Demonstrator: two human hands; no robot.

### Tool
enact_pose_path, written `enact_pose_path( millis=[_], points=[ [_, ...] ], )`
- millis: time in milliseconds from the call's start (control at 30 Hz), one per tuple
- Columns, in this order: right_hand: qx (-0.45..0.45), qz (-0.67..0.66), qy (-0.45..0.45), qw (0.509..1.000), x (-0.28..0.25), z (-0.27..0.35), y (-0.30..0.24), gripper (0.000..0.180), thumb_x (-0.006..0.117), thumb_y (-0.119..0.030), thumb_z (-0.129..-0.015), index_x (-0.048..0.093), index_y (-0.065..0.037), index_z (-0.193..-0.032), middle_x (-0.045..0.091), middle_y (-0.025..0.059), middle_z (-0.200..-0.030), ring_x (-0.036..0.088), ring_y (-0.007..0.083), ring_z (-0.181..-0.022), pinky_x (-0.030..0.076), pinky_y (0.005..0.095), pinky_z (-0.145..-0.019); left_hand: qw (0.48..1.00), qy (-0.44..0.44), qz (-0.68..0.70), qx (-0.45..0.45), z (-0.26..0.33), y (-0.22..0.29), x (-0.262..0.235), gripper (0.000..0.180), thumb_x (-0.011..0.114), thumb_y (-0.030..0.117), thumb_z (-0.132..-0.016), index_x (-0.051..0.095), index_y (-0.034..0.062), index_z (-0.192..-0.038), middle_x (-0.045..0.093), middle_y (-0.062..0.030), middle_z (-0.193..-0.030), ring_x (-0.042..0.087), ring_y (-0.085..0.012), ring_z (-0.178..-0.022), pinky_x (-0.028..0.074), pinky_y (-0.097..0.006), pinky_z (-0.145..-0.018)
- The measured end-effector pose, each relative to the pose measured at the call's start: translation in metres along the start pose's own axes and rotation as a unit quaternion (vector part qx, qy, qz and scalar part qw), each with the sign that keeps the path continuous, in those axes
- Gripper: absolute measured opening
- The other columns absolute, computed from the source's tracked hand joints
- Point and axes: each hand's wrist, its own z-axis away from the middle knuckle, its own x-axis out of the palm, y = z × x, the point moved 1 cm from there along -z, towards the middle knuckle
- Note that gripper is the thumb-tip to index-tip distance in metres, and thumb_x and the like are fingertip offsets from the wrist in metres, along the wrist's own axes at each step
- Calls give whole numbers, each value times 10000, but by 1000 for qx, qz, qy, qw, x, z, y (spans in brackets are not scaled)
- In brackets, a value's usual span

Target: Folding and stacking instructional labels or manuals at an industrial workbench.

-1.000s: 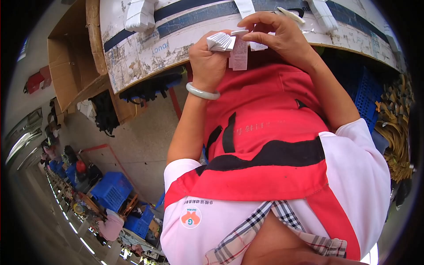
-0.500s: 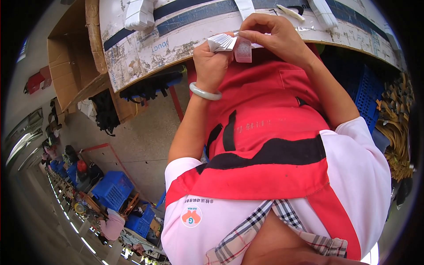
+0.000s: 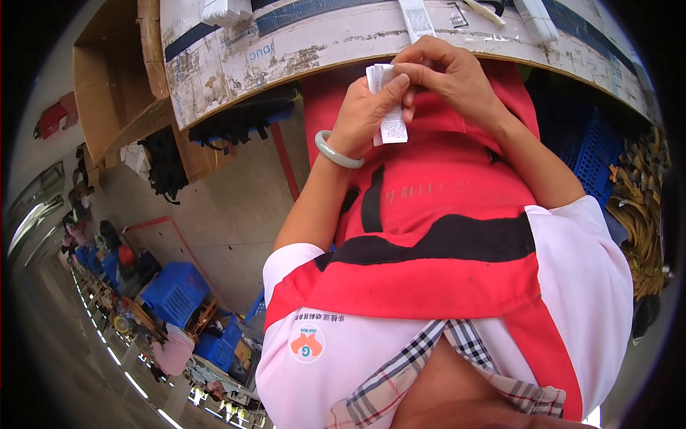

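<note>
My left hand (image 3: pixel 359 116) is wrapped round a small stack of white printed labels (image 3: pixel 392 130), thumb on top, just off the table's front edge. One label end hangs below the fingers, and the upper ends fan slightly. With thumb and forefinger pinched together, my right hand (image 3: pixel 459 80) meets the top edge of the labels; its other fingers are curled. A printed white label strip (image 3: pixel 416 18) lies on the table just beyond my right knuckles; whether it joins the held labels is hidden.
The worn white table (image 3: pixel 293 75) has folded white bundles at its left (image 3: pixel 226 10) and right (image 3: pixel 536 21), with a slim white tool (image 3: pixel 486 11) between. An open cardboard box (image 3: pixel 118 79) stands left; a blue crate (image 3: pixel 582 154) sits below right.
The labels, fanned out before, now stand closer together and upright in my left hand, with a printed face showing. The pinkish translucent label end no longer shows. Both hands have shifted slightly nearer me.
</note>
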Motion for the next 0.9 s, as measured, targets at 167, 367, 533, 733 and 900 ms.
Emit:
enact_pose_path(
  millis=[167,367,533,733,900],
  points=[
    [-109,233,-24,966,3,17,-4,309,591,-208,-981,611,-84,-1264,636,85,-1068,656,207,-856,531,300,-788,999,21,29,-7,9,-13,0,224,577,256,-1006,599,33,-992,608,-40,-812,615,-137,-661,506,-257,-580],
    [-119,325,-71,935,11,27,0,473,636,-246,-935,519,-130,-1378,555,120,-1249,584,296,-1087,485,368,-938,997,55,-1,-47,14,-16,0,146,578,189,-1001,592,43,-1003,584,-21,-790,520,-98,-596,431,-241,-531],
    [-48,210,-94,972,5,18,-14,385,688,-220,-911,610,-62,-1253,615,99,-1114,640,220,-957,518,301,-842,998,34,-30,-50,15,-17,-3,147,576,174,-1002,591,30,-1029,519,14,-740,411,-50,-564,325,-208,-483],
    [74,-16,-89,993,-10,8,-10,93,688,-105,-904,689,-20,-941,614,13,-865,571,89,-789,479,231,-719,991,-32,-124,-47,14,-7,12,217,541,211,-1023,628,12,-1023,472,39,-697,387,-42,-563,287,-206,-484],
    [-70,90,-52,992,-5,8,-10,49,694,-57,-877,672,-14,-872,594,25,-859,586,99,-784,480,235,-659,986,-42,-155,-45,12,-5,9,238,532,225,-1028,642,16,-998,466,44,-671,376,-37,-555,281,-203,-486]
  ],
)
